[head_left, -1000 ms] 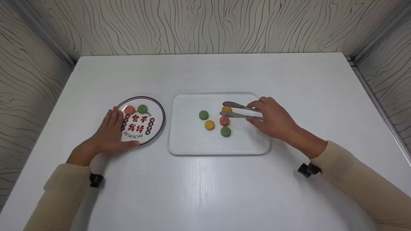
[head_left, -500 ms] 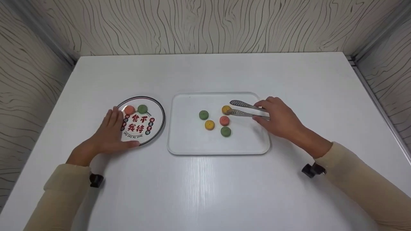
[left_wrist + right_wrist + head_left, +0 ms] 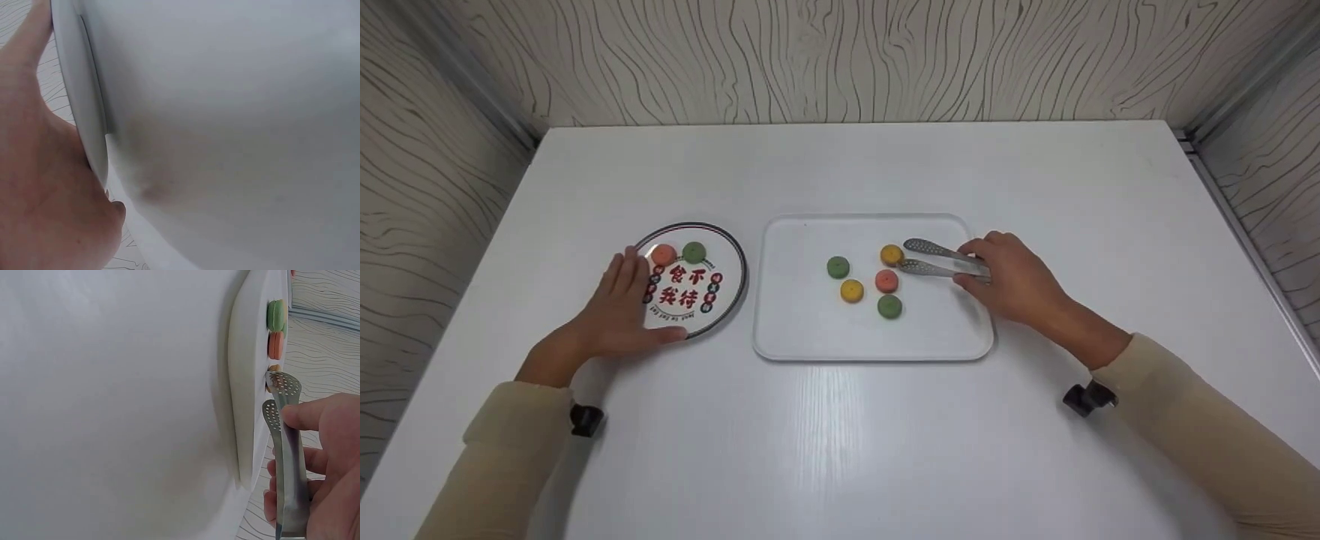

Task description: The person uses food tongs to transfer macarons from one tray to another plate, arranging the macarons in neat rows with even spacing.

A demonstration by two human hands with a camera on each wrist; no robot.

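Observation:
My right hand [image 3: 1016, 281] pinches metal tongs [image 3: 937, 259] between thumb and fingers, over the right part of a white tray [image 3: 802, 334]. The two perforated ends are spread apart, with nothing between them. The nearer end lies right at the edge of a yellow macaron [image 3: 892, 256]. Close by sit a pink macaron [image 3: 886, 281], a green one [image 3: 889, 306], another yellow one [image 3: 852, 291] and another green one [image 3: 838, 267]. My left hand [image 3: 611, 311] rests with straight fingers on the left rim of a round plate [image 3: 727, 296], thumb at its front edge.
On the plate, near its back rim, sit an orange-pink macaron [image 3: 663, 255] and a green macaron [image 3: 694, 253]. Plate and tray stand side by side on a white table [image 3: 840, 442]. Wood-patterned panels [image 3: 840, 60] enclose the back and sides.
My right hand has drawn the tongs to the right, from over the yellow and pink macarons to beside the yellow one, then slightly down. The left hand stays on the plate.

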